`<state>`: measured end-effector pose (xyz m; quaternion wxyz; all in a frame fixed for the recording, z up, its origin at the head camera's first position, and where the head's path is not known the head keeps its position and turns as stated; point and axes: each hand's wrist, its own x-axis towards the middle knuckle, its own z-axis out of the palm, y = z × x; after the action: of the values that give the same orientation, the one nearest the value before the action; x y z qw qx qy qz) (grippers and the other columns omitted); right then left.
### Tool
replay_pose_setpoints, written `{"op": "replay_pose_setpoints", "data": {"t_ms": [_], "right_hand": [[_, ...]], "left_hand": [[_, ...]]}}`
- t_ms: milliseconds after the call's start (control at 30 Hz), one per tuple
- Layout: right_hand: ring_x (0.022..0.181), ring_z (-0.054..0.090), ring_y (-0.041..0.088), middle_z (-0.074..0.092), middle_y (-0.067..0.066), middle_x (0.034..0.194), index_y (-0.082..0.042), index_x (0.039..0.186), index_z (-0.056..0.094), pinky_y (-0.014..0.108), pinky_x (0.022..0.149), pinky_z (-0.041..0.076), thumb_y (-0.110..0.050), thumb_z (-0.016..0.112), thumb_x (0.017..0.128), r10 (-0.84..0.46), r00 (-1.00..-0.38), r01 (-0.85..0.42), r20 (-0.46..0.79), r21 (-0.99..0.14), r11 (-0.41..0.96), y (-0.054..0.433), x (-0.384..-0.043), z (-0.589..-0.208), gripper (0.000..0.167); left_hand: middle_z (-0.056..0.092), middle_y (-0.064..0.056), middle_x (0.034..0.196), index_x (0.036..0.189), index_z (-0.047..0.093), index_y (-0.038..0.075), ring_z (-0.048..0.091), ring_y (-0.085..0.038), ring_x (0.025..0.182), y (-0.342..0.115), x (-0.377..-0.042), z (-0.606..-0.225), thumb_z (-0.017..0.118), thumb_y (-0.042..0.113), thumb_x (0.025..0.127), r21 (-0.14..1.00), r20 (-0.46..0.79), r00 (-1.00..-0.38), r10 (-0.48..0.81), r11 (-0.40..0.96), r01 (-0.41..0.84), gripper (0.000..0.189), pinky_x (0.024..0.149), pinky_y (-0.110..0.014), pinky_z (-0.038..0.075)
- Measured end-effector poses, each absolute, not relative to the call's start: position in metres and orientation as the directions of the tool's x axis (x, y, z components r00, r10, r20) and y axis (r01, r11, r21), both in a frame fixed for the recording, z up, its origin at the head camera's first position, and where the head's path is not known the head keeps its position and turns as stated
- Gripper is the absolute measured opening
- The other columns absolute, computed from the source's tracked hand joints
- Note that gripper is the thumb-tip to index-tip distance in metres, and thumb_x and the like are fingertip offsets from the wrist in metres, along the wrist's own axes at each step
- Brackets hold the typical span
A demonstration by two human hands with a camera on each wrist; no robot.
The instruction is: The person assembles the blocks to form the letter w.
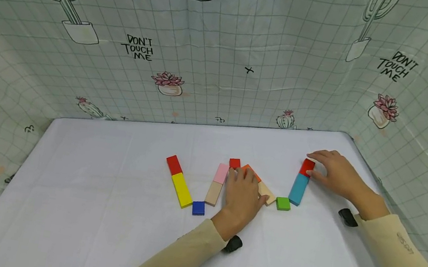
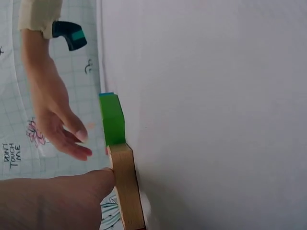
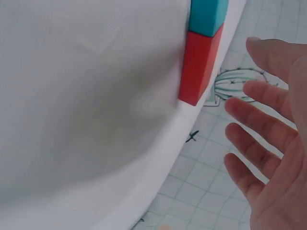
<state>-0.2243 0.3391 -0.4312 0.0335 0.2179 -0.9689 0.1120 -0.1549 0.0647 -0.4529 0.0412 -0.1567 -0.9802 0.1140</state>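
Observation:
Flat coloured blocks form a zigzag line on the table. My left hand [image 1: 241,198] lies over the middle of it, fingers extended near the orange block [image 1: 251,172] and a red block [image 1: 235,163]. Its thumb [image 2: 106,181] touches the side of a plain wooden block [image 2: 125,184], partly hidden under the hand. At the right end, my right hand [image 1: 335,174] spreads thumb and fingers about another red block [image 1: 307,167], which meets a light blue block [image 1: 298,189]. In the right wrist view those fingers [image 3: 254,112] stand apart from the red block [image 3: 196,67].
Left of the left hand are pink [image 1: 222,173], tan [image 1: 214,193], dark blue [image 1: 198,208], yellow [image 1: 181,190] and red [image 1: 174,164] blocks. A green block [image 1: 283,204] joins the wooden and light blue ones. Behind the white table [image 1: 98,227] hangs a printed grid cloth [image 1: 227,51].

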Motion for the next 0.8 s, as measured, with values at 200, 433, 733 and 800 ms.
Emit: {"op": "replay_pose_setpoints", "data": {"t_ms": [200,433,733,800], "right_hand": [[0.124,0.057,0.05,0.065,0.027,0.136,0.002,0.135,0.068,0.068,0.104,0.048,-0.016,0.083,0.091,-0.428,-0.889,-0.453,0.165,-0.173,0.874,0.328,-0.22,-0.425,0.05],[0.122,0.058,0.05,0.065,0.027,0.135,0.003,0.134,0.068,0.069,0.102,0.048,-0.014,0.083,0.091,-0.439,-0.879,-0.47,0.187,-0.179,0.864,0.321,-0.215,-0.425,0.048],[0.121,0.057,0.051,0.065,0.028,0.134,0.004,0.133,0.067,0.07,0.102,0.045,-0.011,0.082,0.091,-0.397,-0.886,-0.441,0.239,-0.174,0.881,0.338,-0.209,-0.429,0.048],[0.121,0.056,0.052,0.065,0.029,0.133,0.005,0.133,0.066,0.07,0.102,0.044,-0.01,0.082,0.09,-0.384,-0.889,-0.431,0.247,-0.171,0.886,0.345,-0.207,-0.43,0.048]], "left_hand": [[0.06,0.0,0.145,0.148,0.061,0.017,0.051,-0.024,0.138,0.062,-0.16,-0.454,0.05,0.073,0.1,-0.209,0.053,-0.948,0.315,0.932,0.298,0.074,0.122,-0.045,0.035],[0.058,-0.002,0.145,0.146,0.062,0.017,0.052,-0.025,0.137,0.051,-0.161,-0.454,0.055,0.068,0.101,-0.12,0.084,-0.944,0.32,0.944,0.309,0.068,0.121,-0.045,0.037],[0.061,-0.007,0.142,0.141,0.065,0.013,0.054,-0.028,0.13,0.004,-0.169,-0.438,0.06,0.058,0.103,0.069,0.138,-0.955,0.261,0.96,0.272,0.059,0.116,-0.048,0.04],[0.059,-0.01,0.147,0.143,0.063,0.01,0.052,-0.031,0.133,-0.01,-0.172,-0.434,0.061,0.055,0.104,0.129,0.129,-0.965,0.229,0.961,0.246,0.059,0.118,-0.051,0.038]]}}
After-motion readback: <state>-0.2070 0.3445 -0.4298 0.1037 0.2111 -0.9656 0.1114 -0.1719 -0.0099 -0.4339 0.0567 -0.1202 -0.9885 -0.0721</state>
